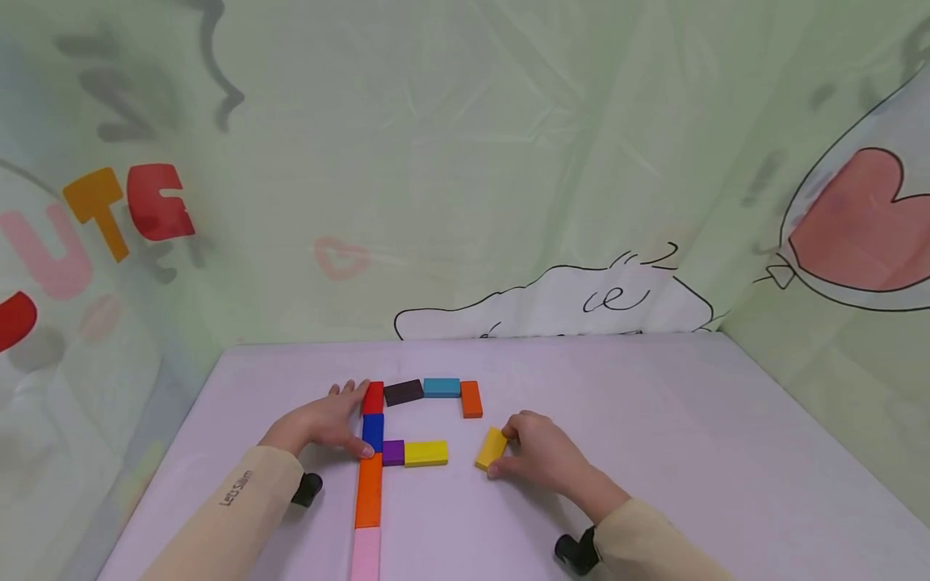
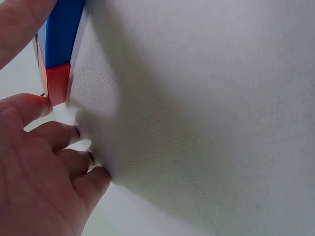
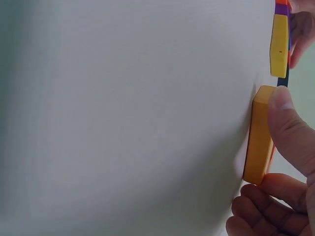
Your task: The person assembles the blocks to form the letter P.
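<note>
My right hand (image 1: 548,456) pinches a yellow-orange block (image 3: 258,137) by its two ends, thumb on one and index finger on the other. The block lies tilted, low at the table surface. To the left, my left hand (image 1: 323,424) rests beside a column of blocks. Its index finger touches the red block (image 1: 374,397) at the top, and its thumb lies at the lower end of the blue block (image 1: 373,432). Below these come an orange block (image 1: 369,491) and a pink block (image 1: 366,555), the pink one cut off by the frame.
From the red block a row runs right: black block (image 1: 403,393), light blue block (image 1: 441,388), and an orange block (image 1: 471,399) turned lengthwise. Lower, a purple block (image 1: 393,453) and yellow block (image 1: 426,453) extend from the column. A printed curtain (image 1: 465,161) hangs behind the table (image 1: 690,452).
</note>
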### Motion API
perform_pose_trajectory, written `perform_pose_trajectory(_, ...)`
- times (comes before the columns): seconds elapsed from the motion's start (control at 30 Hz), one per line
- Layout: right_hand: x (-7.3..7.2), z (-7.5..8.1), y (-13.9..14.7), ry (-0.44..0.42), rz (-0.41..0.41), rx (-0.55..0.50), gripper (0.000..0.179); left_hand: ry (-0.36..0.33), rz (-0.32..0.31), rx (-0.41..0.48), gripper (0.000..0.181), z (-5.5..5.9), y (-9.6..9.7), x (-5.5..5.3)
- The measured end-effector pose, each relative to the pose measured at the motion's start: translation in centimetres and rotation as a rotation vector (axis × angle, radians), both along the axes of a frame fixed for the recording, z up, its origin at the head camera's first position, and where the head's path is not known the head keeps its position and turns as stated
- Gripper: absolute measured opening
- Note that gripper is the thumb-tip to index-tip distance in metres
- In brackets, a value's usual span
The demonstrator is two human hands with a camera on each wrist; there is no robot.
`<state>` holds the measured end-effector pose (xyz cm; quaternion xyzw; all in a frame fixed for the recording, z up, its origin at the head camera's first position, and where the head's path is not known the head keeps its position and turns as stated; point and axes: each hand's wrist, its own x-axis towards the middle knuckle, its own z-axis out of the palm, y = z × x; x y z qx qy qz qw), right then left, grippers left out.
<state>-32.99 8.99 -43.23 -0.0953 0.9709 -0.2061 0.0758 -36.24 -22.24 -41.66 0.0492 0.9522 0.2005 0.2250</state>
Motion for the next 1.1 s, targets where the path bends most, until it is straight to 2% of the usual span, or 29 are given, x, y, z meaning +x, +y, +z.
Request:
perform_pose_trajectory(0.53, -0.6, -0.5, -2.9, 0.019, -0.037, 0.005, 0.053, -0.001, 0.001, -0.003, 0.111, -0.1, -0.1, 0.0)
perform_pose_trajectory(1.1, -0.9, -0.6, -3.8, 0.046, -0.039, 0.044, 0.057, -0.007, 0.005, 0.007, 0.111, 0.1, -0.1, -0.1)
